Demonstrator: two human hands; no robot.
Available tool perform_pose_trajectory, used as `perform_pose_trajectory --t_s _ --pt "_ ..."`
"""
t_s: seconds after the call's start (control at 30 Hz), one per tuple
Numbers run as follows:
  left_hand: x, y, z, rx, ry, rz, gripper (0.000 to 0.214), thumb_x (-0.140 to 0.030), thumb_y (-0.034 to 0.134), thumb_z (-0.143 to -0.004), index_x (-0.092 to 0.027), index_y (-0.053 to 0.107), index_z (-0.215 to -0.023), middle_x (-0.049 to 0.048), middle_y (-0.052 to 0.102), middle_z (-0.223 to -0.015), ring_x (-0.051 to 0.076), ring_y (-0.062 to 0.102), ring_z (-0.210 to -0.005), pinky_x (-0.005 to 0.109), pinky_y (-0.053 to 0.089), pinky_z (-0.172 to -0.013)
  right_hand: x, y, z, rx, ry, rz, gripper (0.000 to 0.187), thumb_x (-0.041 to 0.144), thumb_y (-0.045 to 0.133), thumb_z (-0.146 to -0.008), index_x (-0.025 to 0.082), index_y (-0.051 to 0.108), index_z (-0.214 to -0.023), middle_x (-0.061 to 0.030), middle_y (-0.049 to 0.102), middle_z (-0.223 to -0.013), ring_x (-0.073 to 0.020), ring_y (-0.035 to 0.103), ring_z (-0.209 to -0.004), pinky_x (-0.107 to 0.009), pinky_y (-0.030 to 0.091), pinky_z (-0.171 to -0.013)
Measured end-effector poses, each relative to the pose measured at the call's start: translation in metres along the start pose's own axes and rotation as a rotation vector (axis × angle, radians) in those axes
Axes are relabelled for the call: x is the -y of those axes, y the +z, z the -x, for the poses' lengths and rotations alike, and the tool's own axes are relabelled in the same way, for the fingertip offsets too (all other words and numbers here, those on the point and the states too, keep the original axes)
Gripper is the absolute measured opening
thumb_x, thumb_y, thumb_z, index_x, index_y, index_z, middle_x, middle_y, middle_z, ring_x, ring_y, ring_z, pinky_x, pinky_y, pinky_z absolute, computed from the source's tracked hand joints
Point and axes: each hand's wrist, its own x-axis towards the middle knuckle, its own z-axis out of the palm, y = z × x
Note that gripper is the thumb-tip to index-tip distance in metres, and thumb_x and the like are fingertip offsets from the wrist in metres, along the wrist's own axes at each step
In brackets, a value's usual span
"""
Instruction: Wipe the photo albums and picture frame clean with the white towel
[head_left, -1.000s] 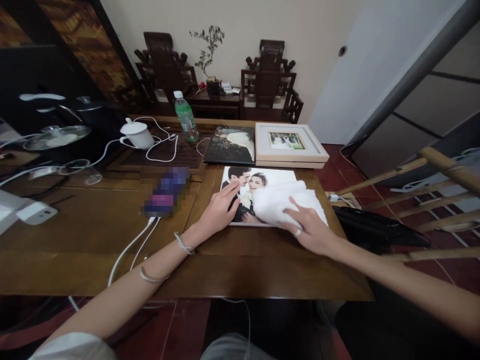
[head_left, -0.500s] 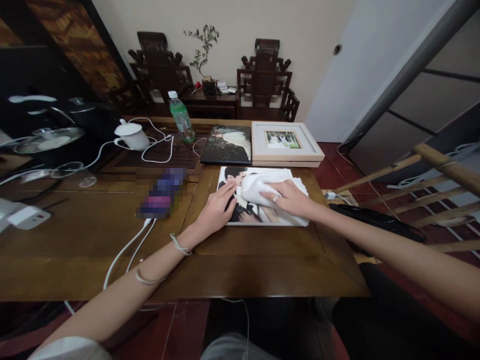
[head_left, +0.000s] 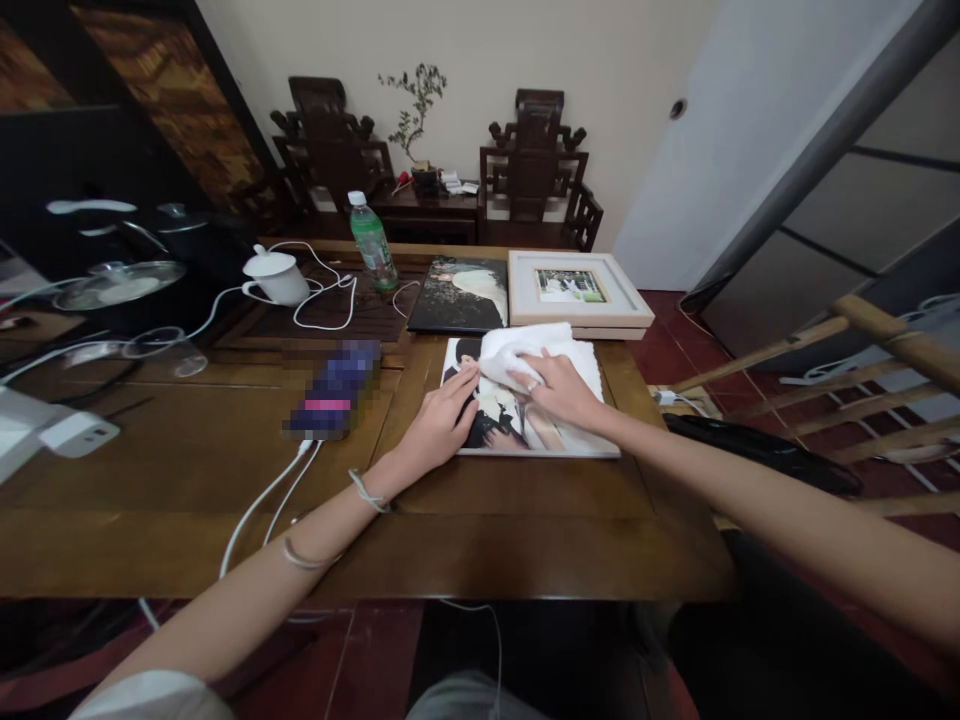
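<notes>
A large photo print point(head_left: 577, 425) of a couple lies flat on the wooden table point(head_left: 187, 450). My left hand point(head_left: 439, 425) rests flat on the print's left edge, fingers stretched out. My right hand point(head_left: 559, 390) presses a white cloth point(head_left: 514, 350) onto the upper middle of the print, fingers curled over the cloth. The cloth covers the upper part of the picture.
Behind the print lie a dark photo album point(head_left: 465, 293) and a white framed picture point(head_left: 574, 288). A green bottle point(head_left: 373, 242), a white teapot point(head_left: 277, 275), white cables point(head_left: 262, 500) and a blurred-out object point(head_left: 334, 390) sit to the left. A wooden rack point(head_left: 862, 350) stands on the right.
My right hand has slid the white cloth across the print from its right side toward the upper left. My left hand has stayed on the print's left edge.
</notes>
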Motion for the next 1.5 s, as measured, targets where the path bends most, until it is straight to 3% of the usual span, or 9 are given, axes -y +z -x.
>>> perform_pose_trajectory --t_s 0.23,0.37,0.6,0.8,0.93,1.07,1.23,1.37,1.5 --pt "0.002 0.004 0.001 -0.023 -0.013 0.007 0.044 -0.022 0.038 -0.094 -0.016 0.045 -0.137 0.0124 0.046 -0.144 0.024 0.038 -0.136 0.047 0.033 -0.112 0.054 -0.011 0.081 0.085 -0.014 -0.003 0.024 0.025 0.041 -0.093 0.02 0.064 -0.097 -0.0085 0.069 -0.099 -0.0268 0.063 -0.093 -0.046 0.041 -0.091" --pt "0.0 0.003 0.0 -0.017 -0.003 -0.016 0.043 -0.022 0.038 -0.094 -0.013 0.046 -0.136 0.0147 0.046 -0.143 0.025 0.038 -0.136 0.047 0.034 -0.111 0.069 -0.023 0.1 0.237 -0.027 -0.033 0.022 0.023 0.042 -0.092 0.021 0.064 -0.093 -0.0063 0.07 -0.094 -0.0272 0.061 -0.096 -0.044 0.042 -0.089" --pt "0.002 0.004 0.001 -0.011 -0.013 -0.015 0.044 -0.023 0.04 -0.094 -0.015 0.045 -0.137 0.0141 0.045 -0.144 0.025 0.038 -0.136 0.049 0.035 -0.11 0.036 -0.032 0.057 0.161 0.057 -0.052 0.036 0.036 0.04 -0.095 0.02 0.06 -0.069 0.0009 0.059 -0.065 -0.0154 0.053 -0.059 -0.031 0.042 -0.07" --pt "0.0 0.002 0.0 -0.017 -0.017 0.043 0.044 -0.027 0.039 -0.096 -0.016 0.044 -0.138 0.0128 0.044 -0.145 0.024 0.036 -0.137 0.049 0.032 -0.111 -0.002 -0.021 -0.002 0.005 0.088 -0.013 0.03 0.033 0.041 -0.094 0.017 0.067 -0.09 -0.0056 0.07 -0.086 -0.0199 0.061 -0.076 -0.03 0.041 -0.074" --pt "-0.007 -0.005 -0.002 -0.109 -0.057 0.195 0.043 -0.031 0.033 -0.098 -0.016 0.047 -0.137 0.0108 0.043 -0.146 0.022 0.038 -0.136 0.044 0.028 -0.115 0.002 -0.003 -0.021 0.042 0.055 0.064 0.031 0.029 0.039 -0.096 0.017 0.067 -0.095 -0.0076 0.072 -0.095 -0.0229 0.063 -0.086 -0.04 0.038 -0.091" --pt "-0.011 -0.01 -0.002 -0.318 -0.085 0.367 0.047 -0.036 0.026 -0.1 -0.016 0.049 -0.135 0.01 0.045 -0.145 0.021 0.039 -0.136 0.043 0.026 -0.116 0.026 0.013 -0.011 0.179 -0.093 0.134 0.026 0.024 0.044 -0.093 0.015 0.064 -0.106 -0.0117 0.067 -0.113 -0.0284 0.057 -0.107 -0.053 0.026 -0.103" --pt "-0.009 -0.011 -0.002 -0.415 -0.107 0.436 0.05 -0.039 0.022 -0.1 -0.018 0.05 -0.135 0.0094 0.044 -0.146 0.022 0.037 -0.136 0.045 0.025 -0.116 0.054 0.013 0.024 0.327 -0.26 -0.058 0.016 0.017 0.05 -0.089 0.019 0.063 -0.098 -0.0059 0.068 -0.108 -0.0212 0.059 -0.104 -0.049 0.017 -0.112" --pt "-0.009 -0.009 -0.002 -0.313 -0.097 0.339 0.049 -0.038 0.025 -0.099 -0.015 0.05 -0.134 0.0121 0.044 -0.145 0.023 0.039 -0.135 0.046 0.027 -0.115 0.061 -0.007 0.045 0.417 -0.23 -0.199 0.016 0.02 0.047 -0.092 0.021 0.063 -0.088 -0.0009 0.069 -0.097 -0.0179 0.061 -0.094 -0.045 0.024 -0.11" --pt "-0.01 -0.007 -0.002 -0.138 -0.085 0.19 0.046 -0.035 0.033 -0.098 -0.014 0.044 -0.138 0.0124 0.039 -0.148 0.023 0.037 -0.137 0.046 0.027 -0.115 0.045 -0.031 0.052 0.452 -0.092 -0.205 0.025 0.032 0.045 -0.095 0.021 0.065 -0.086 -0.0017 0.068 -0.086 -0.0197 0.06 -0.087 -0.039 0.04 -0.091"
